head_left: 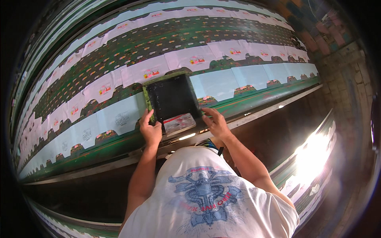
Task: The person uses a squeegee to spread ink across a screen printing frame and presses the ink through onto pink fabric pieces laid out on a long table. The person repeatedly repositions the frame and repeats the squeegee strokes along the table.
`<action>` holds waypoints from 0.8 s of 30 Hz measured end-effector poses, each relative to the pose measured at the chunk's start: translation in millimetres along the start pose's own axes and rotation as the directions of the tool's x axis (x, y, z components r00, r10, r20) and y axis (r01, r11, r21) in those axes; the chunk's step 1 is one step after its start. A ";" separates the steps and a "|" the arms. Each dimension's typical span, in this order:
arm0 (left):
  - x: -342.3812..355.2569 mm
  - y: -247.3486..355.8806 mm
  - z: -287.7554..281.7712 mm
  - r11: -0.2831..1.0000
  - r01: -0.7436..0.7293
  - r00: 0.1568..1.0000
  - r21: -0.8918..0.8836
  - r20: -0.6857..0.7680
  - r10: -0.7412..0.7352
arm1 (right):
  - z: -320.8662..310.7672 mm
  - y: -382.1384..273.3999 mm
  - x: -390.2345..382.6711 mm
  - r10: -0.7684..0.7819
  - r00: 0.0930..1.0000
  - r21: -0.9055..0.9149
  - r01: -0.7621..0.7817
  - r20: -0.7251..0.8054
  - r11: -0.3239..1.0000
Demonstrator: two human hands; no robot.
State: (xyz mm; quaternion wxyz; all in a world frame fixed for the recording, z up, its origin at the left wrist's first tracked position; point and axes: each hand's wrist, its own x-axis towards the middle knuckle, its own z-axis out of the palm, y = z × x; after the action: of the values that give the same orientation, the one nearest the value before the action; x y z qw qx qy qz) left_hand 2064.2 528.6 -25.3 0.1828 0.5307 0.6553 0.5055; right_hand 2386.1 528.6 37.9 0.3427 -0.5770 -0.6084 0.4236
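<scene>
A dark square screen frame (173,99) with stained green edges lies over the front row of pale blue fabric pieces (212,81). Its lower part carries a pale, red-streaked strip (178,123). At its lower left side my left hand (150,126) grips the rim with curled fingers and thumb. My right hand (214,119) holds the opposite side near the lower right corner, fingers bent onto the edge. Some pieces left of the frame show grey line drawings (122,118); the fabric beneath the frame is hidden.
Pink fabric pieces (166,63) with small printed pictures line the long green table (230,106) behind the front row. Its metal edge (127,159) runs before my body. Another table (285,182), partly in sun glare, stands at right, beside a paved floor (349,75).
</scene>
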 end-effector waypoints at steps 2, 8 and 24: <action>1.9 4.3 -0.4 0.999 0.018 1.000 -0.043 0.019 -0.017 | -10.8 -1.3 0.3 0.031 0.996 -0.033 -0.029 0.079 0.999; -10.4 68.0 51.2 0.992 -0.063 0.998 -0.107 -0.035 0.059 | -71.5 8.6 -3.3 0.018 0.996 -0.024 -0.016 0.091 1.000; -50.1 112.3 229.6 0.926 0.111 0.991 -0.362 -0.032 -0.132 | -227.4 64.6 24.2 -0.531 0.804 -0.384 0.594 0.267 0.707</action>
State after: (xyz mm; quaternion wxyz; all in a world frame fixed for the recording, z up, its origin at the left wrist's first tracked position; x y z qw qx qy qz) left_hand 2318.3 583.8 -40.9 0.2894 0.4326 0.5883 0.6188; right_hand 2616.3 578.3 69.7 0.2703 -0.3962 -0.8578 0.1846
